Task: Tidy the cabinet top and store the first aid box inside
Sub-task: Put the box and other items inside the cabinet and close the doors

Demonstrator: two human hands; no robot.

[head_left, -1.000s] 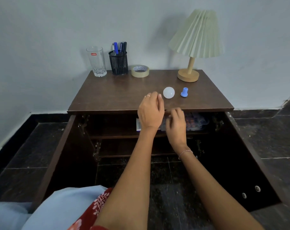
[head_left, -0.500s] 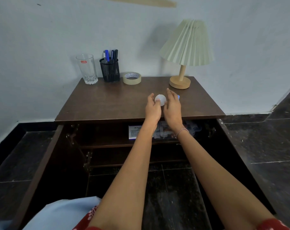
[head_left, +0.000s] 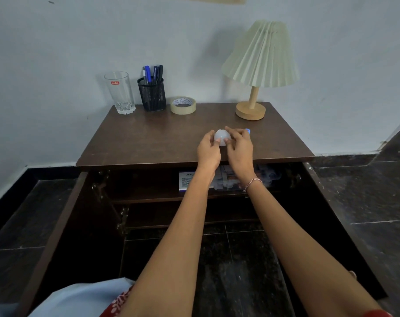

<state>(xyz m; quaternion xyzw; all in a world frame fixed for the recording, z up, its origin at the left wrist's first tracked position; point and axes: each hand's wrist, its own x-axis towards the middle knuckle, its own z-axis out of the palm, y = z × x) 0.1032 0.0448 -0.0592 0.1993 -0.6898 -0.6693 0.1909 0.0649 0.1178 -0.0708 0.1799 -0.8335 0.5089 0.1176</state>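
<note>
Now we have both hands up on the worktop (head_left: 148, 143), where a second ago they were down at the shelf pushing the first aid box (head_left: 226, 179) into the cabinet. That box lies on the upper shelf, below and behind our wrists, partly hidden by the forearms, so the storing step looks done apart from the doors, which stand open on both sides.

Our left hand (head_left: 208, 149) and right hand (head_left: 240, 146) have closed in on the white ball (head_left: 221, 137). The left fingers (head_left: 211, 136) curl against its near-left side and the right fingers (head_left: 231, 133) reach over its top and right, so the ball is pinched between the two hands. We cannot tell whether it is lifted or sitting on the wood. Just past the right fingertips a small blue piece (head_left: 247, 130) peeks out; whether the right hand touches it is hidden.

Well beyond the fingers, along the wall, stand the glass (head_left: 120, 92), the pen holder (head_left: 152, 93), the tape roll (head_left: 183, 105) and the lamp (head_left: 258, 65), already lined up. We judge that the ball and the blue piece are the last loose things to tidy, and the ball may roll if let go carelessly.
</note>
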